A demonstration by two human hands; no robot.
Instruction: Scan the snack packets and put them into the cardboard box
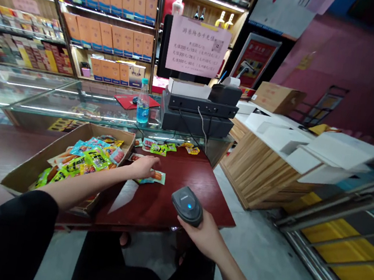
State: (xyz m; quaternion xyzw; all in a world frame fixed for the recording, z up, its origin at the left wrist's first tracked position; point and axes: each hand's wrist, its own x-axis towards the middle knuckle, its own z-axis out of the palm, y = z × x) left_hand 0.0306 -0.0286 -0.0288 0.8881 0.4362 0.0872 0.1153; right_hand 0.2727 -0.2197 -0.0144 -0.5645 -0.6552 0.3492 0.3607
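Note:
My right hand [205, 235] is wrapped round a dark handheld scanner [187, 204] with a lit blue light, held above the front edge of the red-brown table [182, 168]. My left hand [144, 167] reaches over the table beside a small snack packet [158, 177]; its fingers are partly bent, and whether they grip the packet is unclear. To the left, an open cardboard box [26, 169] holds several colourful snack packets [98, 158], and my left forearm passes over it. Green packets [159, 150] and yellow packets [192, 150] lie along the table's back edge.
Behind the table stand a glass counter [105, 112], a water bottle [143, 106] and a cash register [195, 121] with a pink sign [198, 46]. A wooden cabinet [260, 171] is at the right, near metal railings [322, 272]. Stocked shelves line the back.

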